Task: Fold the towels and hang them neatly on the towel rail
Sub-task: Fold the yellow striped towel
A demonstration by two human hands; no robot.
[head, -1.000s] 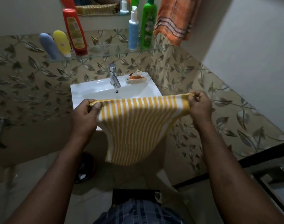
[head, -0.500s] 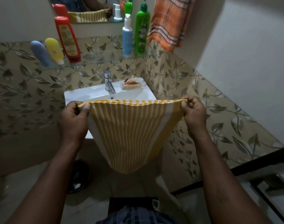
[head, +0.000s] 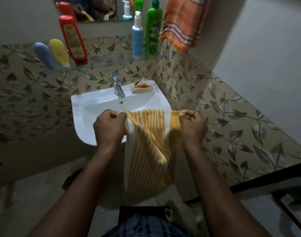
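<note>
The left hand [head: 110, 128] and right hand [head: 192, 127] each pinch a top corner of the yellow striped towel [head: 146, 151], held near together; its long axis hangs toward 6 o'clock between them; the orange towel [head: 180, 23] hangs at 1 o'clock, nearer the right hand.

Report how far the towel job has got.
Done: an orange towel already hangs at top right. In hand: the left hand and right hand pinch the top corners of the yellow towel, which droops in front of the sink. Left: finish folding it and hang it; the rail is out of view.
</note>
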